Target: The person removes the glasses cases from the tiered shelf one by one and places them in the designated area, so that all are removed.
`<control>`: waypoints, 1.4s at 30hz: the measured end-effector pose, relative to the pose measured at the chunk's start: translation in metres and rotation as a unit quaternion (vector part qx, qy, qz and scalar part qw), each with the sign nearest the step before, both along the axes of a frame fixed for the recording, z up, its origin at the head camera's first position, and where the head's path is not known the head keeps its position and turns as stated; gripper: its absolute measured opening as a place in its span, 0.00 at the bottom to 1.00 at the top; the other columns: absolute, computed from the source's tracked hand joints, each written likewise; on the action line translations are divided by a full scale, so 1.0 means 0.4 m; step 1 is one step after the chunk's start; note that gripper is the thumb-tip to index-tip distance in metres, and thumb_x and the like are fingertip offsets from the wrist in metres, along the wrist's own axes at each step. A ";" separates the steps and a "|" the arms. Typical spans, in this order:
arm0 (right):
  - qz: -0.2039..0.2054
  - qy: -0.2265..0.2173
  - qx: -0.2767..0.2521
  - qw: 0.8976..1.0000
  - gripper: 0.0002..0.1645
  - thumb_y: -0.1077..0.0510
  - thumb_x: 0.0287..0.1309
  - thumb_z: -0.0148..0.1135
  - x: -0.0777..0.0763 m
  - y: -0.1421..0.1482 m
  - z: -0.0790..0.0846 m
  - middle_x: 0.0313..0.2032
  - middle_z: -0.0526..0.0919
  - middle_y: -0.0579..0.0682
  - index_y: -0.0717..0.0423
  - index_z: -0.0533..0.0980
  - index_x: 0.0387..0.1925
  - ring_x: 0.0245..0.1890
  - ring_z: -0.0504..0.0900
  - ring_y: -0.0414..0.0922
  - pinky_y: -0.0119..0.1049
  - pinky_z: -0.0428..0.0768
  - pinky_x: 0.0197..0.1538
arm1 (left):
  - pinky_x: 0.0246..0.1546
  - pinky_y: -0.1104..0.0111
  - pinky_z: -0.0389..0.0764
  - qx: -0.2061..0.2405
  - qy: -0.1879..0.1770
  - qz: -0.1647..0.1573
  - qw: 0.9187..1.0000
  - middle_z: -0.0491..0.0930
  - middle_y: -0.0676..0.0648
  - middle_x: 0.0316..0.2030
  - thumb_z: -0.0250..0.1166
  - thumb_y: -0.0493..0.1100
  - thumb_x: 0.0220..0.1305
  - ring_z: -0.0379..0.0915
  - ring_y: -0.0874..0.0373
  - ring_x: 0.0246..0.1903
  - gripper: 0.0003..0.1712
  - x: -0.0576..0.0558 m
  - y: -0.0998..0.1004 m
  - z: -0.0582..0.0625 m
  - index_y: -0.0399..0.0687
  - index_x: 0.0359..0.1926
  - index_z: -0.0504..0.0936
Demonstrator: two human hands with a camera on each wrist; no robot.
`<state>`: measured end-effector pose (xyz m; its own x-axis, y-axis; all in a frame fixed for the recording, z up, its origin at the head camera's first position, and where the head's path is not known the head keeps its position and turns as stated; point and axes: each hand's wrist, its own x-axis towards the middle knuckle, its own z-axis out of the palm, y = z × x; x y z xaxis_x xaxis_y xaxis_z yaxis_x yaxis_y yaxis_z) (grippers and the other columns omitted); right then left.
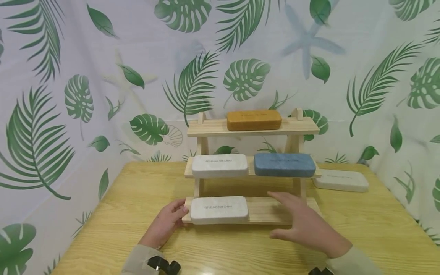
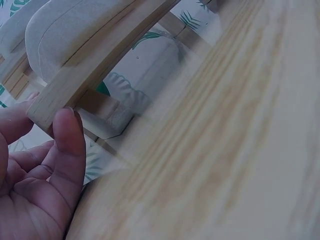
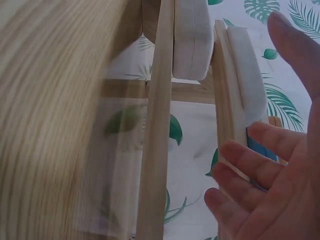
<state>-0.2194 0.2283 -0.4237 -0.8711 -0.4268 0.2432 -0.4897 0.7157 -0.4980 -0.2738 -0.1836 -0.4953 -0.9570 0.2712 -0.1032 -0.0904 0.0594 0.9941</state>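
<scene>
On the table (image 1: pixel 113 217), a wooden rack (image 1: pixel 207 130) is holding four cases (image 1: pixel 284 165).
At its eight o'clock, the left hand (image 1: pixel 169 218) is pinching the bottom board (image 1: pixel 266 210) beside a white case (image 1: pixel 219 210), seemingly for steadiness; near five, the right hand (image 1: pixel 306 226) is hovering, grasping nothing; at three, another case (image 1: pixel 341 180) is lying.

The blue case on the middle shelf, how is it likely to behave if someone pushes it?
The blue case is probably stiff, since its edges look straight without sagging. It seems unlikely to roll, as it lies flat and broad. Pushed forward, it might tip off, because it reaches the front edge of the middle shelf.
</scene>
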 end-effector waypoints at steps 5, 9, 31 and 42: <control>0.008 -0.032 -0.002 0.999 0.61 0.29 0.45 0.76 -0.029 -0.036 -0.019 0.70 0.69 0.53 0.51 0.64 0.75 0.68 0.68 0.58 0.63 0.69 0.64 | 0.45 0.60 0.82 0.001 0.005 -0.007 1.000 0.75 0.37 0.62 0.56 0.47 0.78 0.75 0.49 0.54 0.33 -0.003 -0.001 -0.005 0.33 0.74 0.61; 0.022 -0.058 -0.007 0.998 0.63 0.29 0.46 0.75 -0.050 -0.068 -0.032 0.70 0.69 0.54 0.54 0.62 0.75 0.69 0.67 0.58 0.61 0.68 0.66 | 0.45 0.60 0.82 0.000 0.004 -0.003 1.000 0.73 0.35 0.63 0.56 0.46 0.78 0.76 0.49 0.53 0.34 -0.001 -0.005 -0.007 0.32 0.74 0.60; 0.020 -0.059 -0.006 0.998 0.68 0.29 0.42 0.78 -0.108 -0.171 -0.072 0.71 0.68 0.55 0.55 0.60 0.77 0.69 0.65 0.59 0.58 0.64 0.69 | 0.45 0.60 0.81 0.008 -0.003 -0.009 1.000 0.75 0.38 0.61 0.58 0.48 0.77 0.76 0.50 0.53 0.35 -0.003 -0.004 -0.005 0.33 0.74 0.60; -0.001 -0.006 0.058 0.998 0.67 0.24 0.37 0.77 -0.112 -0.215 -0.072 0.65 0.73 0.55 0.53 0.65 0.74 0.63 0.71 0.60 0.58 0.68 0.65 | 0.45 0.61 0.81 0.013 -0.007 -0.002 1.000 0.72 0.35 0.63 0.57 0.47 0.78 0.75 0.50 0.53 0.35 -0.004 -0.002 -0.009 0.31 0.74 0.60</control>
